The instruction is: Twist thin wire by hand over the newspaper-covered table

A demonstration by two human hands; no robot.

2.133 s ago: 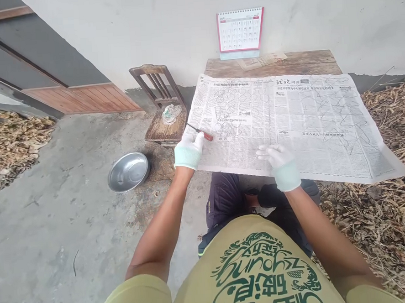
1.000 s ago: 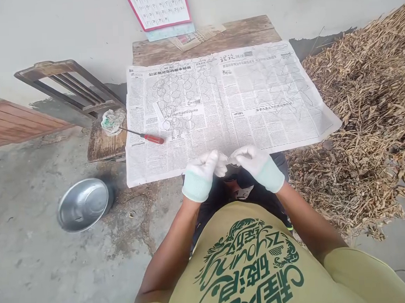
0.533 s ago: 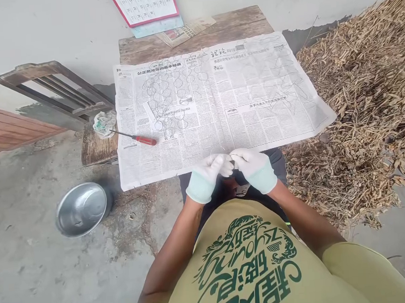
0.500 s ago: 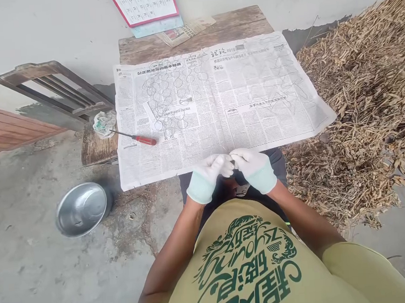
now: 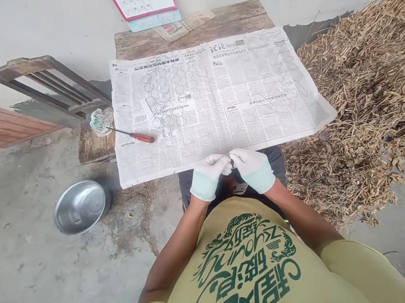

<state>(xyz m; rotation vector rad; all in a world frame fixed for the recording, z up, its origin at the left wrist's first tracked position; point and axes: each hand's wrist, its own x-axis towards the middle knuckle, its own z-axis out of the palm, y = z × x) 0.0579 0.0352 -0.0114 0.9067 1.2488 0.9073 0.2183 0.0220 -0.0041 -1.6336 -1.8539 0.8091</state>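
Note:
My left hand (image 5: 209, 168), in a white knit glove with a pale green cuff, is closed in a pinch at the near edge of the newspaper (image 5: 202, 142). Close beside it, my right hand (image 5: 250, 165), gloved the same way, also pinches, with the fingertips of both almost touching. Between them is a thin wire, of which only a faint curved end shows above the left fingers; the rest is hidden by the gloves. Several thin wire loops (image 5: 162, 87) lie on the left half of the newspaper, and more fine bent wires (image 5: 280, 80) on the right half.
A red-handled screwdriver (image 5: 142, 137) and a white strip with a round end (image 5: 150, 113) rest on the newspaper's left side. A wooden chair (image 5: 94, 146) holds a crumpled plastic bag (image 5: 101, 122). A metal basin (image 5: 81, 207) stands on the floor; dry stalks (image 5: 362, 128) are heaped at right.
My left hand has shifted slightly right, its fingertips closer to the right hand's. Less of the thin wire shows above the fingers. The camera view has moved a little.

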